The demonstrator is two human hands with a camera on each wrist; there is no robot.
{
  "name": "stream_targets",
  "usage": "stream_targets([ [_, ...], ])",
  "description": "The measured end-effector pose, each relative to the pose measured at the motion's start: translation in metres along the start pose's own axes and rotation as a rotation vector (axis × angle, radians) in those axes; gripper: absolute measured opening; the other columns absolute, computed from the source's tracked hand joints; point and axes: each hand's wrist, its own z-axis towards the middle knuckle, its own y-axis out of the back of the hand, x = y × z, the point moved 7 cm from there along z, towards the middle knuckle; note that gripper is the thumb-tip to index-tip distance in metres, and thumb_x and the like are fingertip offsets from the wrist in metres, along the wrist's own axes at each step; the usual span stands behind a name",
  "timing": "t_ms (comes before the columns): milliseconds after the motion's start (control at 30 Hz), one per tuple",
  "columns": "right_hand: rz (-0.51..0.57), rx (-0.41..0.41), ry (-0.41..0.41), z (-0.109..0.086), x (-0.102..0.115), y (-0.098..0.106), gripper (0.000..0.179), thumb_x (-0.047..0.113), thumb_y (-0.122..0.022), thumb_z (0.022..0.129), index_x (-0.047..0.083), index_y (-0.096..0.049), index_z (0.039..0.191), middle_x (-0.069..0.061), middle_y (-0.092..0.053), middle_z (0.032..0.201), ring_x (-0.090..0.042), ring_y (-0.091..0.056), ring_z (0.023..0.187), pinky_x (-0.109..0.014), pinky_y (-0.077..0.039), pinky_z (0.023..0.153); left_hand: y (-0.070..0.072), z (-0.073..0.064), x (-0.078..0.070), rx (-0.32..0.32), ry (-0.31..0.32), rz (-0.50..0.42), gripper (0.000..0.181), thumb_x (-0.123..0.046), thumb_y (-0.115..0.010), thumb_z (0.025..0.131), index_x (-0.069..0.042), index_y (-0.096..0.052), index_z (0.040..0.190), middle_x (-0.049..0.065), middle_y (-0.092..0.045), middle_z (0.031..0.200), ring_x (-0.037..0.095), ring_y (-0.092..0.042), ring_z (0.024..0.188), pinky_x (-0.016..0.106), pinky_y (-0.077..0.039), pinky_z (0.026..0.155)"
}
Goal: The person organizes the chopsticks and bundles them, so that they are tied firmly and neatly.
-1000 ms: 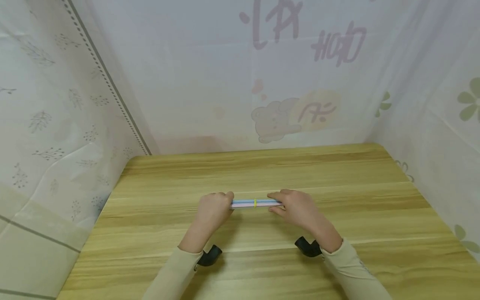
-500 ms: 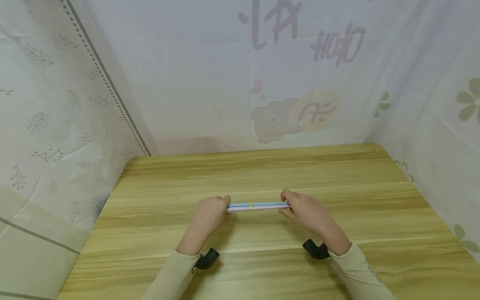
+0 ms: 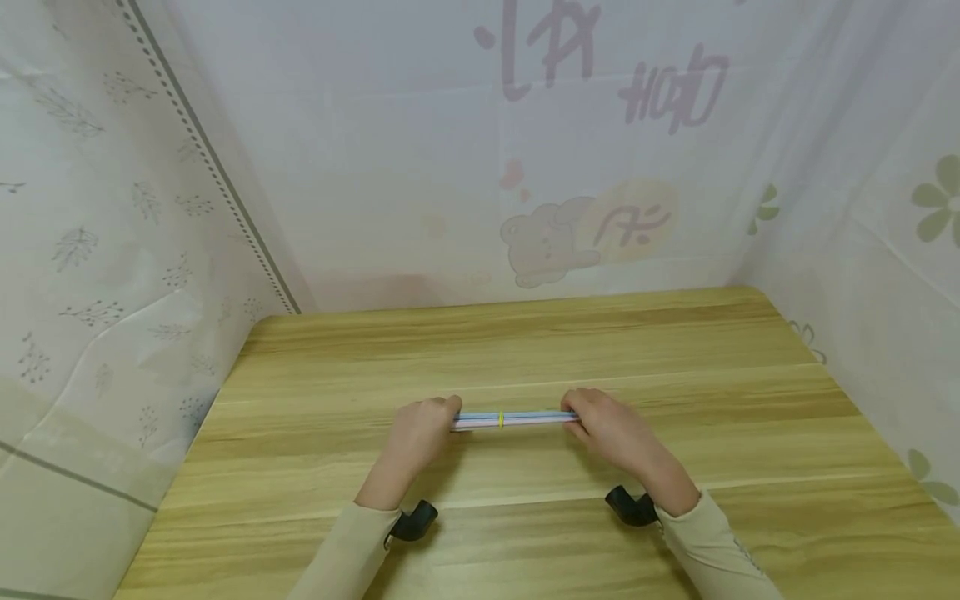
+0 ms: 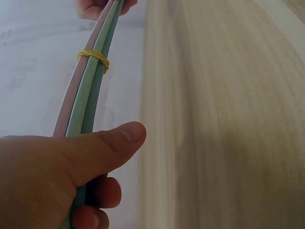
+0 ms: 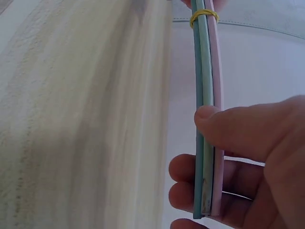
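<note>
A narrow bundle of long pastel strips [image 3: 536, 417], bluish, pale green and pink, lies crosswise between both hands. A twisted yellow rubber band [image 4: 94, 59] goes round it near its middle. My left hand [image 3: 422, 433] grips the left end, thumb [image 4: 112, 143] across the strips and curled fingertips below. My right hand [image 3: 611, 429] pinches the right end, its thumb [image 5: 228, 126] on one side and fingers [image 5: 183, 167] behind. The strips' squared right end shows in the right wrist view; the left end is hidden in my palm.
A wood-grain table [image 3: 480, 350] lies beneath the hands. Pale patterned cloth [image 3: 390, 167] hangs behind and at both sides. A black curved piece [image 3: 415, 521] sits at the left wrist, and a similar black piece [image 3: 630, 506] at the right.
The right hand has shifted right along the bundle and closed its fingers on the end, exposing more strip. The left hand has moved slightly left and nearer; the bundle came with it.
</note>
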Motion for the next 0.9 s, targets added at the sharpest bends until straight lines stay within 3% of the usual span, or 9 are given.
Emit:
stream_targets([
  [200, -0.053, -0.038, 0.007, -0.002, -0.001, -0.003, 0.018, 0.015, -0.077, 0.08, 0.012, -0.063, 0.09, 0.001, -0.061, 0.087, -0.016, -0.058, 0.083, -0.029, -0.05, 0.067, -0.008, -0.002, 0.002, 0.003, -0.014, -0.07, 0.036, -0.032, -0.082, 0.071, -0.01, -0.055, 0.081, 0.0, -0.063, 0.071, 0.008, -0.048, 0.054, 0.024, -0.042, 0.047],
  [367, -0.064, -0.04, -0.009, -0.004, -0.006, -0.009, 0.018, 0.015, -0.078, 0.079, 0.012, -0.062, 0.088, 0.002, -0.059, 0.086, -0.015, -0.055, 0.081, -0.029, -0.049, 0.068, -0.017, -0.002, 0.005, 0.079, 0.001, -0.208, 0.037, -0.03, -0.081, 0.074, -0.014, -0.057, 0.097, -0.003, -0.065, 0.084, 0.009, -0.056, 0.066, 0.027, -0.046, 0.057],
  [533, -0.063, -0.036, -0.01, -0.006, -0.01, -0.014, 0.018, 0.016, -0.078, 0.079, 0.013, -0.062, 0.087, 0.002, -0.058, 0.084, -0.015, -0.054, 0.079, -0.029, -0.048, 0.067, -0.025, -0.003, 0.006, 0.144, 0.022, -0.294, 0.029, -0.025, -0.077, 0.08, -0.013, -0.059, 0.099, -0.005, -0.06, 0.087, 0.007, -0.052, 0.069, 0.027, -0.046, 0.062],
  [700, -0.054, -0.024, -0.01, -0.008, -0.013, -0.019, 0.018, 0.014, -0.078, 0.078, 0.013, -0.061, 0.086, 0.002, -0.059, 0.084, -0.015, -0.055, 0.079, -0.03, -0.049, 0.068, -0.027, -0.004, 0.005, 0.143, 0.015, -0.305, 0.024, -0.024, -0.077, 0.081, -0.012, -0.063, 0.097, -0.006, -0.06, 0.086, 0.006, -0.052, 0.069, 0.026, -0.047, 0.064],
  [900, -0.046, 0.008, -0.031, -0.008, -0.016, -0.024, 0.017, 0.016, -0.077, 0.08, 0.014, -0.061, 0.086, 0.003, -0.058, 0.085, -0.015, -0.053, 0.079, -0.03, -0.048, 0.067, -0.029, -0.003, 0.004, 0.112, -0.003, -0.254, 0.024, -0.027, -0.079, 0.078, -0.014, -0.067, 0.094, -0.006, -0.061, 0.083, 0.008, -0.054, 0.074, 0.027, -0.048, 0.066],
])
